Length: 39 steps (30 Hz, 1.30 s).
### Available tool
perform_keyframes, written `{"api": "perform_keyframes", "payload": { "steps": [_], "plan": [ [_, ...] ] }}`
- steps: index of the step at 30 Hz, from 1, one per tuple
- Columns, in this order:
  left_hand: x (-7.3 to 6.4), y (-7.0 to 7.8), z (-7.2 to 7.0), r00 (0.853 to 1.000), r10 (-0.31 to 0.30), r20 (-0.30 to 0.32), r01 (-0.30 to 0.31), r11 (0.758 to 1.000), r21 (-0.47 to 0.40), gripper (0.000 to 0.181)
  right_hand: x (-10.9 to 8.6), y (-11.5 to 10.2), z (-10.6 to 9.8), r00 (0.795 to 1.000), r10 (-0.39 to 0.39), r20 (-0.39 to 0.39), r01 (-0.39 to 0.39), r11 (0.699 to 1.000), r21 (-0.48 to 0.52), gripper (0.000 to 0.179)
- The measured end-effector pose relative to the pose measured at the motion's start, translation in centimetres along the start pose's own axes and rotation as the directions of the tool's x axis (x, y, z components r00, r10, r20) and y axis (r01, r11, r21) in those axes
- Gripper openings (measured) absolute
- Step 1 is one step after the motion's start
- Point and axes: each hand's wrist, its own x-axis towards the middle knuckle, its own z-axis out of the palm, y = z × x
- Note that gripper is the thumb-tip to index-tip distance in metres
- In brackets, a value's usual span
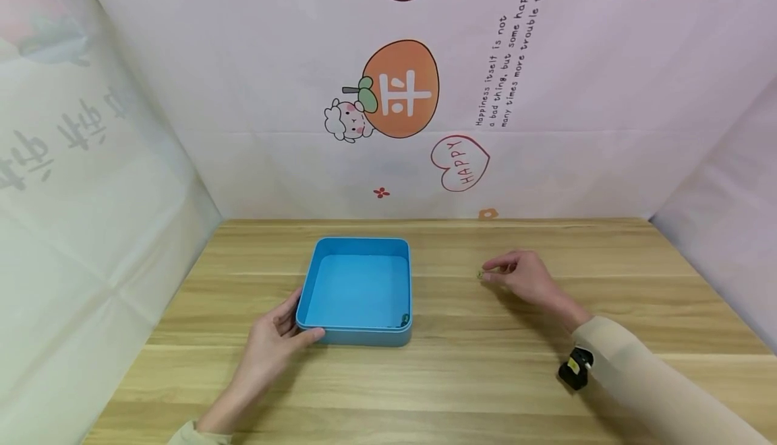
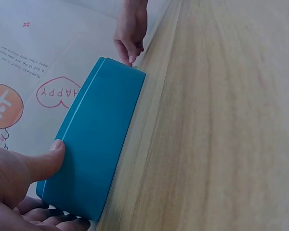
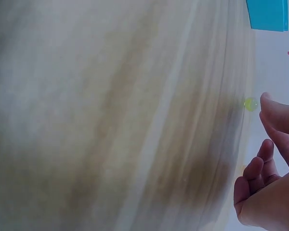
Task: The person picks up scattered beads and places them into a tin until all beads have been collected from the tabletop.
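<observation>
A square blue box point(image 1: 358, 290), open at the top, stands on the wooden table. My left hand point(image 1: 276, 337) grips its near left corner, the thumb over the front wall and the other fingers along the left side. In the left wrist view the thumb point(image 2: 50, 161) presses on the box's blue wall point(image 2: 96, 139). A small dark green marble point(image 1: 405, 319) lies in the box's near right corner. To the right of the box, my right hand point(image 1: 525, 278) pinches a small see-through yellow-green marble point(image 3: 250, 104) at the tips of thumb and forefinger.
The light wooden table point(image 1: 473, 377) reaches back to a printed white cloth point(image 1: 273, 94) hanging behind it. More cloth hangs at the left and right sides. A black wrist camera point(image 1: 575, 369) sits at the right sleeve's cuff.
</observation>
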Motion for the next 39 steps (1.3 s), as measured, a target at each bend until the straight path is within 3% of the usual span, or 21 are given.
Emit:
{"api": "perform_keyframes", "payload": {
  "steps": [15,39],
  "plan": [
    [-0.02,0.06,0.11,1.0,0.006,-0.006,-0.006,1.0,0.009,0.087,0.54,-0.07,0.03,0.999,0.019,0.046,-0.016,0.998,-0.059,0.02],
    [0.08,0.04,0.11,1.0,0.013,-0.011,-0.013,1.0,0.006,0.087,0.58,0.19,0.31,0.999,-0.018,0.028,0.02,0.996,-0.09,0.014]
  ]
}}
